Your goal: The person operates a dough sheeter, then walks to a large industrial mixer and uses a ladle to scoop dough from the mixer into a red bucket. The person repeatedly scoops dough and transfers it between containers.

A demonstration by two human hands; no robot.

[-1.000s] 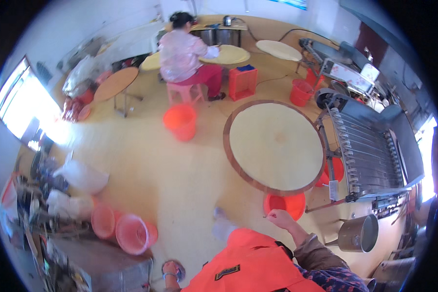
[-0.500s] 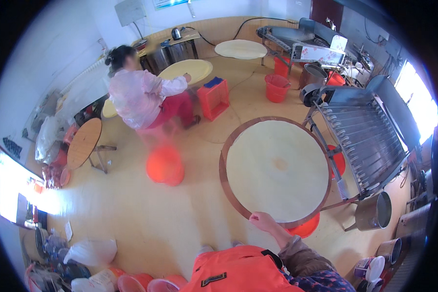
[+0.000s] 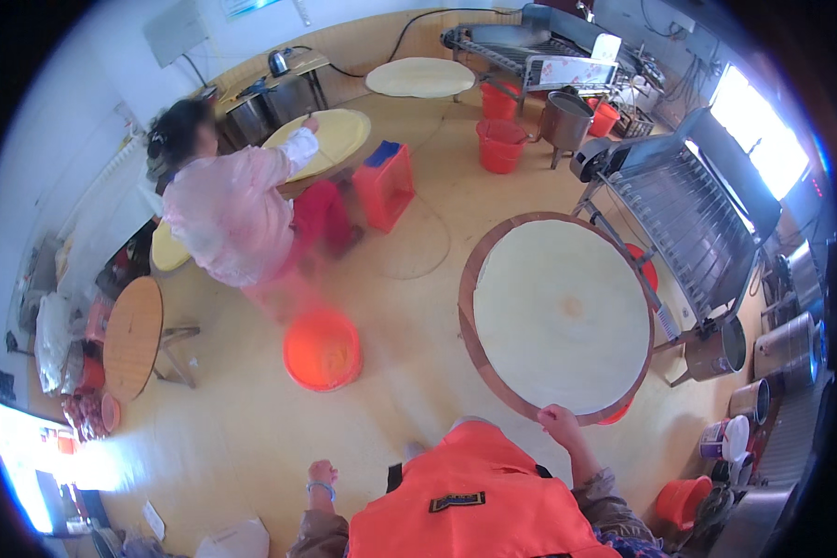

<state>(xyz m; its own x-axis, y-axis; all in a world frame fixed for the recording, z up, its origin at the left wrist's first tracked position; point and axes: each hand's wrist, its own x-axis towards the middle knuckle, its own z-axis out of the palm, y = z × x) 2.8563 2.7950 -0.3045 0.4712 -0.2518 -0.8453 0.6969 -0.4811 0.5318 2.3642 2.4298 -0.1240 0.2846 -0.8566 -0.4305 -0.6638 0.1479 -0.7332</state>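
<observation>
Looked down on a wide tan floor [image 3: 409, 363]. Saw at the right a grey metal rack [image 3: 688, 223] of parallel bars, and just left of it a big round brown board [image 3: 474, 346], bearing a pale cream round sheet [image 3: 530, 316] nearly as broad as itself. Found that sheet just beyond the right hand [image 3: 560, 423], and well apart from the left hand [image 3: 323, 471], off to its right and farther ahead. Noticed at the left a seated co-worker [image 3: 228, 219] in a pale pink top, at another round top [image 3: 339, 139], yellowish. Glimpsed a small wooden table [image 3: 135, 339] at the far left. Wore an orange-red apron [image 3: 493, 535], low between both hands. Spotted a red crate [image 3: 384, 191] near the co-worker, and an orange-red bucket [image 3: 323, 351] left of the board. Held the right hand at the board's near edge, with fingers curled in together; could not tell touch from mere overlap, nor a grip on the rim from a bare fist. Held the left hand low beside the apron, with fingers bent; could not tell how fully closed. Wore a light blue bracelet [image 3: 321, 486] on that wrist.
</observation>
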